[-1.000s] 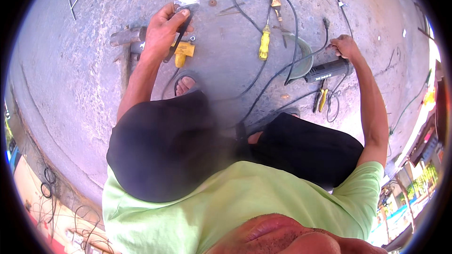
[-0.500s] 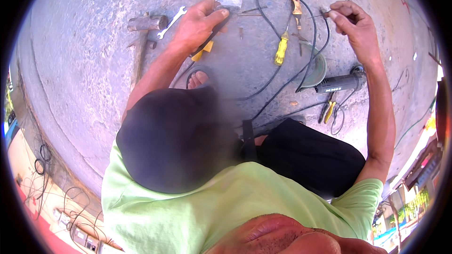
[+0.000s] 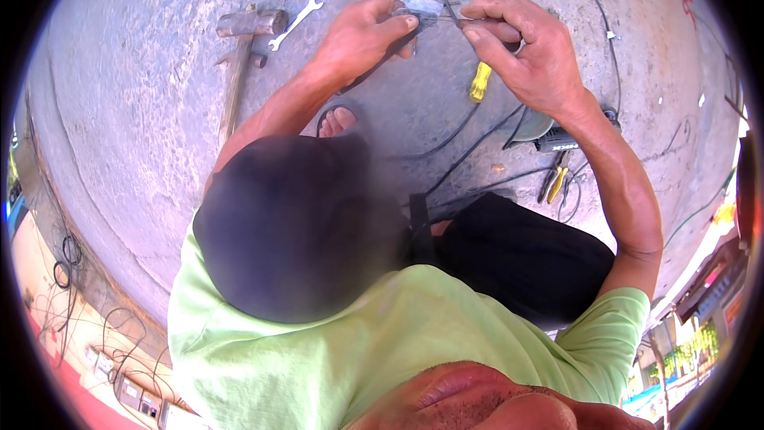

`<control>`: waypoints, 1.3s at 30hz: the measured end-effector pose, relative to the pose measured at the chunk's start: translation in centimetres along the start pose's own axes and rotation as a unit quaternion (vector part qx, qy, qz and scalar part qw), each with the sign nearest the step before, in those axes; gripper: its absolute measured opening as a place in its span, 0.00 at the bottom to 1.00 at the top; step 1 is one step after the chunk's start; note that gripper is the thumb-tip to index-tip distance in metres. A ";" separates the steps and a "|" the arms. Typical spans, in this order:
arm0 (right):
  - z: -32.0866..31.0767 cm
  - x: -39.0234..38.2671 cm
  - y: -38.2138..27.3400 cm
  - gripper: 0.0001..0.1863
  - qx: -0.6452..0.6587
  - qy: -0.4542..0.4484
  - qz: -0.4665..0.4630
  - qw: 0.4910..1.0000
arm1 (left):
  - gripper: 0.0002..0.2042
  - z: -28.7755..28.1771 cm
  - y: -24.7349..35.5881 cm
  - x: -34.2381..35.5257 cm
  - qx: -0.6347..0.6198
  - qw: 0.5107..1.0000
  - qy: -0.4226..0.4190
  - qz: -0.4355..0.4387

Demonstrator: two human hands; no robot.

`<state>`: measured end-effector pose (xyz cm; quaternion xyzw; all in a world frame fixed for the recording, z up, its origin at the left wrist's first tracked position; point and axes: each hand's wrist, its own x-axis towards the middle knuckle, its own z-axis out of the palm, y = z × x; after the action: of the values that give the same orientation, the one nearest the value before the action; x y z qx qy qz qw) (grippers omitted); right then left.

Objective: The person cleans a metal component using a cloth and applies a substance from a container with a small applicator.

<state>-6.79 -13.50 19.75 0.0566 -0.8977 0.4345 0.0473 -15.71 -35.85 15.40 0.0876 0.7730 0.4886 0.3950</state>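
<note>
One hammer (image 3: pixel 237 84) lies on the ground at your left, a wrench (image 3: pixel 295 24) just beside its head. Your left hand (image 3: pixel 368 36) is closed around a dark bar (image 3: pixel 372 73), with a pale flat piece (image 3: pixel 420 6) at its upper end. A yellow screwdriver handle (image 3: pixel 480 82) lies below your right hand (image 3: pixel 525 52), whose fingers bend toward the thumb near that piece; whether they grip anything, you cannot tell. Pliers (image 3: pixel 555 181) lie near the grinder (image 3: pixel 556 142), partly behind your forearm.
</note>
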 end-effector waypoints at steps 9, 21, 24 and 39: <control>0.3 -0.1 -0.4 0.11 -0.063 -0.024 -0.043 0.997 | 0.18 0.4 -0.3 0.1 -0.019 1.000 0.002 0.016; 1.4 0.1 0.4 0.12 -0.092 -0.047 -0.079 0.992 | 0.17 0.8 -0.1 0.3 -0.011 1.000 -0.011 0.022; 1.9 0.1 1.2 0.13 -0.082 -0.054 -0.082 0.992 | 0.16 0.7 0.0 0.4 0.009 0.999 -0.027 0.026; 3.6 0.3 2.0 0.06 -0.098 -0.033 -0.079 0.991 | 0.16 0.8 0.0 0.3 0.049 0.998 -0.013 0.039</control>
<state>-7.48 -15.08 16.06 0.1372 -0.9296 0.3373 0.0571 -15.40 -35.16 15.05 0.1436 0.7868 0.4638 0.3811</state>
